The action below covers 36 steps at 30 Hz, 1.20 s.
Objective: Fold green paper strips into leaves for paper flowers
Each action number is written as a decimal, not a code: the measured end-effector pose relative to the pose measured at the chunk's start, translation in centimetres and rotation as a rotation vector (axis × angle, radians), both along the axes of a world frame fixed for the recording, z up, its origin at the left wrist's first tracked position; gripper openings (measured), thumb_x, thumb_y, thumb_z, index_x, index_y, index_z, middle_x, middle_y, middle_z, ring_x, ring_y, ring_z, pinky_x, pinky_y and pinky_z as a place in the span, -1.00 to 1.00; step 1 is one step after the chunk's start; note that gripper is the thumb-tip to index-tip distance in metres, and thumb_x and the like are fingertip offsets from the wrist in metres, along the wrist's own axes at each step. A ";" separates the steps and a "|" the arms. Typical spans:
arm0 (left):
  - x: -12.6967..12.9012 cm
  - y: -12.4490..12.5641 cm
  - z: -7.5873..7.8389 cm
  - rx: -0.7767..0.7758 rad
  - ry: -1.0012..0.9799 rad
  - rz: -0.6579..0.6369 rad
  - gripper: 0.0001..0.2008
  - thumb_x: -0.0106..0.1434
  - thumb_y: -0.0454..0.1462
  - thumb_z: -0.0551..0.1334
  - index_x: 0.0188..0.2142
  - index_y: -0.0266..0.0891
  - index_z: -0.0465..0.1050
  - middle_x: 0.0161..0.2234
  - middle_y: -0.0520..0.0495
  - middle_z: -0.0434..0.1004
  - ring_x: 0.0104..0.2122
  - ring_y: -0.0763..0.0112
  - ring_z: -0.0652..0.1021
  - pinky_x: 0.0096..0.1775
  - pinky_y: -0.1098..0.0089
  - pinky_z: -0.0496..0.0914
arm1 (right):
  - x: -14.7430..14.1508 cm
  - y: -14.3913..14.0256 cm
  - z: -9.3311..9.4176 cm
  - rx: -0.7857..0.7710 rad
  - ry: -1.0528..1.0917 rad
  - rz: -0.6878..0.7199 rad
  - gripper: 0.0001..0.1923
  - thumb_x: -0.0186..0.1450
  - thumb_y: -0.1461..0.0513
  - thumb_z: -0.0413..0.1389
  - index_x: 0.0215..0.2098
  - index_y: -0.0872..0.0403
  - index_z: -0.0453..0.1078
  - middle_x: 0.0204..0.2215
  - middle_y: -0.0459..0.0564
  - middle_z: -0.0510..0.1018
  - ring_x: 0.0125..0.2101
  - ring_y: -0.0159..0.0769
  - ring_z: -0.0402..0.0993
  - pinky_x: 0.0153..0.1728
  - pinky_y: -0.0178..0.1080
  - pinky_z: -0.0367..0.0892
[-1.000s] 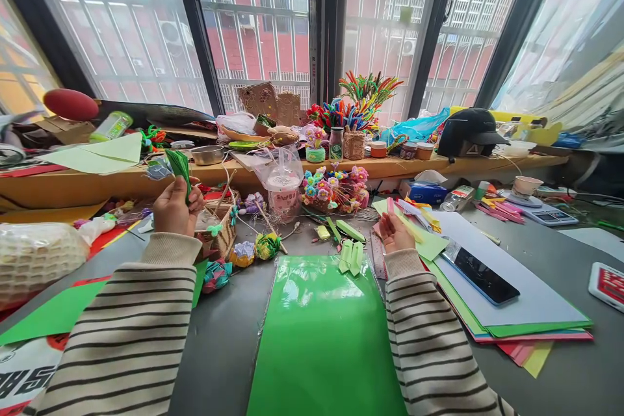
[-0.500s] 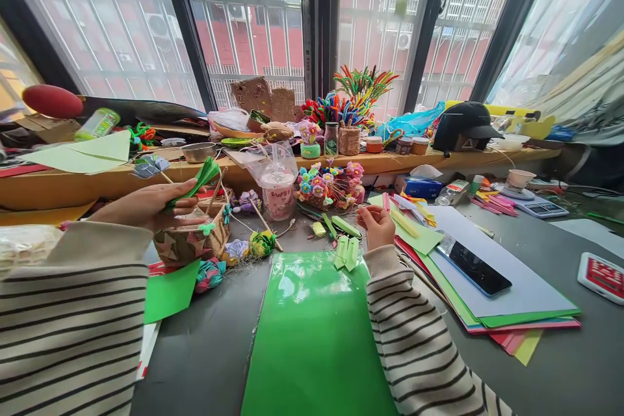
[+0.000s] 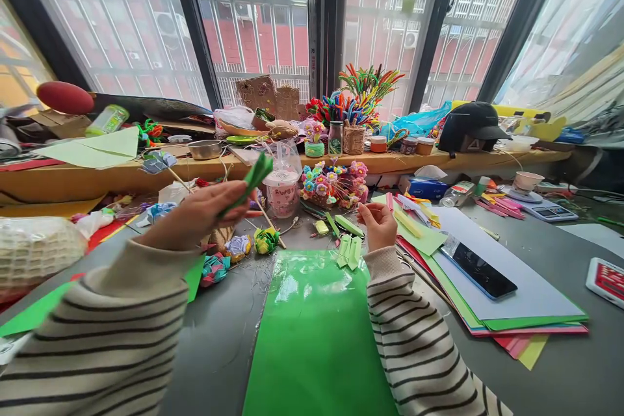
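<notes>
Between the thumb and fingers of my left hand (image 3: 207, 211) is a bundle of folded green paper strips (image 3: 258, 174), held up in front of the pink-printed cup (image 3: 283, 194). My right hand (image 3: 379, 224) is in a pinch beside the coloured paper; whatever its fingertips may hold is too small to make out. Near it, pale green folded paper pieces (image 3: 349, 251) lie on the far edge of a glossy green sheet (image 3: 316, 338). Below my left hand sit a yellow-green paper flower (image 3: 266, 240) and a teal and pink paper ball (image 3: 214, 269).
At right a phone (image 3: 475, 265) lies on stacked coloured paper (image 3: 526, 302), with a kitchen scale (image 3: 548, 209) behind. Crocheted flowers (image 3: 331, 185) stand behind the green sheet. A wooden ledge (image 3: 429, 161) below the windows carries jars, a black cap (image 3: 472, 127) and pipe cleaners (image 3: 368, 88).
My left hand has moved right with the green paper bundle, from over the basket to in front of the cup. My right hand has stayed in its pinch. The view has shifted slightly.
</notes>
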<state>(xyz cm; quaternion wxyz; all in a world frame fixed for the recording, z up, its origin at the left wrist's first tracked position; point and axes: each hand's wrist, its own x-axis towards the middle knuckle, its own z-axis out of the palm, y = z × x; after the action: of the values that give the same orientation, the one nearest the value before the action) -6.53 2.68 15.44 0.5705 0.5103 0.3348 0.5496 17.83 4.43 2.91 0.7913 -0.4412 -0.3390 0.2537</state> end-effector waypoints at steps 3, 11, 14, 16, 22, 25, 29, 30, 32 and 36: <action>2.8 0.4 -3.1 0.011 0.049 -0.191 -0.78 0.13 -0.39 -0.01 -0.57 -0.36 0.33 -0.78 0.09 0.13 -0.79 0.66 0.18 -0.66 0.57 0.24 | -0.2 -0.4 0.3 0.011 -0.025 0.026 -0.73 -0.12 0.14 0.16 -0.54 0.13 0.23 -0.64 -0.13 0.40 -0.62 -0.44 0.33 -0.61 -0.35 0.29; 8.1 2.3 -6.8 0.022 -0.029 -0.371 -0.84 0.03 -0.26 0.14 -0.53 -0.37 0.34 -0.78 0.12 0.14 -0.78 0.67 0.20 -0.64 0.57 0.23 | -1.3 -0.8 0.7 0.047 -0.056 0.099 -0.74 -0.10 0.14 0.15 -0.53 0.11 0.22 -0.64 -0.14 0.38 -0.59 -0.44 0.34 -0.57 -0.35 0.30; 8.8 2.6 -6.6 0.033 -0.003 -0.401 -0.82 0.03 -0.23 0.13 -0.53 -0.34 0.34 -0.78 0.15 0.13 -0.78 0.68 0.19 -0.54 0.52 0.30 | -1.5 -0.7 0.6 0.047 -0.076 0.113 -0.75 -0.09 0.14 0.14 -0.52 0.11 0.22 -0.61 -0.13 0.39 -0.59 -0.44 0.33 -0.56 -0.35 0.29; 9.0 2.9 -6.3 0.036 0.013 -0.406 -0.83 0.04 -0.23 0.12 -0.53 -0.33 0.34 -0.79 0.16 0.12 -0.78 0.69 0.17 -0.49 0.49 0.32 | -1.5 -0.8 0.6 0.049 -0.078 0.128 -0.76 -0.07 0.14 0.13 -0.51 0.11 0.22 -0.59 -0.13 0.39 -0.59 -0.45 0.33 -0.53 -0.35 0.30; 9.6 3.7 -5.9 0.037 -0.001 -0.309 -0.81 0.06 -0.22 0.10 -0.53 -0.34 0.32 -0.77 0.13 0.11 -0.76 0.69 0.17 -0.63 0.59 0.22 | -1.6 -1.1 0.9 0.073 -0.083 0.210 -0.78 -0.05 0.16 0.12 -0.49 0.10 0.21 -0.58 -0.13 0.39 -0.56 -0.44 0.35 -0.50 -0.33 0.31; 9.9 3.9 -5.8 0.050 -0.047 -0.301 -0.80 0.07 -0.22 0.10 -0.52 -0.35 0.31 -0.76 0.13 0.11 -0.79 0.72 0.11 -0.71 0.62 0.09 | -1.3 -1.1 1.0 0.060 -0.137 0.265 -0.79 -0.04 0.17 0.11 -0.45 0.09 0.23 -0.61 -0.13 0.39 -0.55 -0.42 0.35 -0.48 -0.32 0.30; 10.0 3.8 -5.7 0.080 -0.039 -0.309 -0.79 0.06 -0.20 0.10 -0.53 -0.35 0.29 -0.76 0.13 0.10 -0.79 0.73 0.08 -0.74 0.62 -0.03 | -0.6 -1.1 1.8 -0.018 -0.408 0.330 -0.82 -0.01 0.17 0.07 -0.45 0.10 0.35 -0.53 -0.06 0.43 -0.50 -0.39 0.35 -0.47 -0.31 0.29; 10.0 3.7 -5.7 0.091 -0.021 -0.309 -0.79 0.06 -0.20 0.10 -0.53 -0.35 0.30 -0.76 0.13 0.10 -0.79 0.72 0.08 -0.73 0.62 -0.04 | -0.4 -1.2 2.1 -0.028 -0.514 0.341 -0.82 0.01 0.17 0.06 -0.45 0.09 0.38 -0.48 -0.04 0.43 -0.47 -0.37 0.35 -0.46 -0.30 0.28; 10.0 3.7 -5.6 0.121 0.016 -0.307 -0.77 0.05 -0.18 0.10 -0.52 -0.35 0.30 -0.77 0.13 0.09 -0.79 0.72 0.08 -0.73 0.61 -0.04 | -0.1 -1.2 3.0 -0.006 -0.740 0.323 -0.82 0.00 0.16 0.07 -0.43 0.05 0.40 -0.42 -0.02 0.42 -0.40 -0.32 0.33 -0.40 -0.26 0.27; 9.8 3.7 -5.7 0.168 0.066 -0.276 -0.75 0.05 -0.14 0.09 -0.50 -0.33 0.29 -0.76 0.14 0.09 -0.78 0.71 0.10 -0.72 0.60 -0.02 | -0.1 -1.5 4.6 0.118 -1.115 0.085 -0.73 -0.06 0.14 0.14 -0.35 0.01 0.39 -0.34 -0.01 0.39 -0.25 -0.23 0.25 -0.19 -0.16 0.14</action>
<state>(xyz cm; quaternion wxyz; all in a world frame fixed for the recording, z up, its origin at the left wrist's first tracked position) 3.28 6.35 9.70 0.5844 0.6151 0.2329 0.4753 17.71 2.90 7.46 0.5048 -0.4495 -0.7369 -0.0056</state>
